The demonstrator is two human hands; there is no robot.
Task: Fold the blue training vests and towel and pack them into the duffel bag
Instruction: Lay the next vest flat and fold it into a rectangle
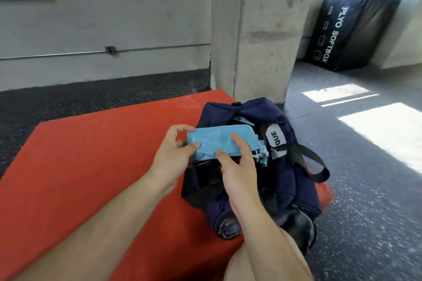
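Note:
A navy duffel bag (287, 180) lies open on the right end of a red mat (96, 166). Over its opening I hold a folded light-blue cloth (219, 138); whether it is a vest or the towel I cannot tell. My left hand (173, 155) pinches the cloth's left end between thumb and fingers. My right hand (237, 166) grips its near edge, thumb and forefinger lying on top. More light-blue fabric with dark print (260, 155) shows inside the bag, just right of the cloth.
A concrete pillar (262, 29) rises right behind the bag. A black plyo softbox (349, 32) leans against the far right wall. Dark speckled rubber floor surrounds the mat. The bag's black strap (312, 164) loops out to the right.

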